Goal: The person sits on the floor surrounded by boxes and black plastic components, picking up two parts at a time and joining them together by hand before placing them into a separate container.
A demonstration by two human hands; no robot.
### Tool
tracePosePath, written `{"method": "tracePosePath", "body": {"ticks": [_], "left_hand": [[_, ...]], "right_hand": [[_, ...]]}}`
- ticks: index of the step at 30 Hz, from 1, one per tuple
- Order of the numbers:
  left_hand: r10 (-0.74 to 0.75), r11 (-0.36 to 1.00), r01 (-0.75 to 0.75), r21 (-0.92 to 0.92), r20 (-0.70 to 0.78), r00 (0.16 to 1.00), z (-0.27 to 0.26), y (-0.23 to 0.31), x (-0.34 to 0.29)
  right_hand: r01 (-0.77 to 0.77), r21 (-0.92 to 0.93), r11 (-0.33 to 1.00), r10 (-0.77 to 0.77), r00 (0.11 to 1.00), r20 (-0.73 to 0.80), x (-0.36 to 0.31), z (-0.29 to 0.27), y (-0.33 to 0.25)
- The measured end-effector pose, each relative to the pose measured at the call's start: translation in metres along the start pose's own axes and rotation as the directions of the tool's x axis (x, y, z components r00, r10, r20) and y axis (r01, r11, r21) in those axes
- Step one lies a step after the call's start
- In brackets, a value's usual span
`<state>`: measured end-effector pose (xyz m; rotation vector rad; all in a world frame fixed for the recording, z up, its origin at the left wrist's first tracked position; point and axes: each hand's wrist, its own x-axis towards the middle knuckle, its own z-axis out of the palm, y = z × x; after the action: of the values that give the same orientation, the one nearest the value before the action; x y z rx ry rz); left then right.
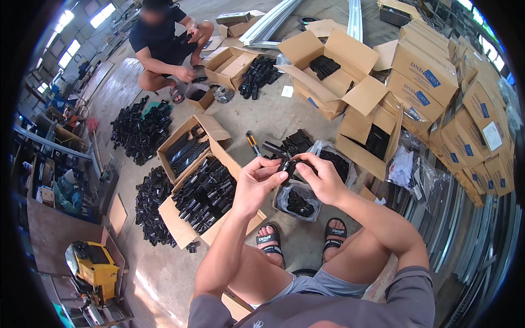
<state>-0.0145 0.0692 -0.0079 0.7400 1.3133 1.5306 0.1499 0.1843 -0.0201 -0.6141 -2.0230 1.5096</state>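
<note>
My left hand [258,183] and my right hand [322,177] meet in front of me, fingertips closed around a small black part [286,170]. Its exact kind is hard to make out behind the fingers. Just beyond them lies a group of black pieces [298,143] on the floor. Below my hands stands a small lined box [281,205] of little black parts, with a plastic-lined container [350,174] of similar parts to its right. Left of my hands is a large open carton [205,236] packed with black tubular parts.
A utility knife [252,141] lies beyond my hands. Heaps of black parts [139,131] cover the left floor, where another person [164,49] squats. Open cartons [350,54] stand ahead and right, near stacked boxes [421,71] and metal profiles [465,262]. A yellow machine [98,270] stands left.
</note>
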Motion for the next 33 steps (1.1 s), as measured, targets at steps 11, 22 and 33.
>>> {"method": "tracePosePath", "body": {"ticks": [11, 22, 33], "left_hand": [[-0.047, 0.999, 0.046, 0.024, 0.062, 0.997, 0.000, -0.002, 0.000], [-0.152, 0.973, 0.155, -0.170, 0.029, 0.988, 0.003, -0.005, -0.001], [-0.121, 0.856, -0.014, -0.516, -0.228, 0.966, -0.010, 0.004, -0.002]], "right_hand": [[0.095, -0.155, 0.983, -0.109, 0.990, -0.086, -0.001, 0.004, 0.006], [0.081, -0.126, 0.989, -0.096, 0.989, -0.114, -0.001, -0.002, 0.003], [-0.332, -0.286, 0.899, 0.353, 0.935, 0.024, -0.003, -0.010, 0.095]]}}
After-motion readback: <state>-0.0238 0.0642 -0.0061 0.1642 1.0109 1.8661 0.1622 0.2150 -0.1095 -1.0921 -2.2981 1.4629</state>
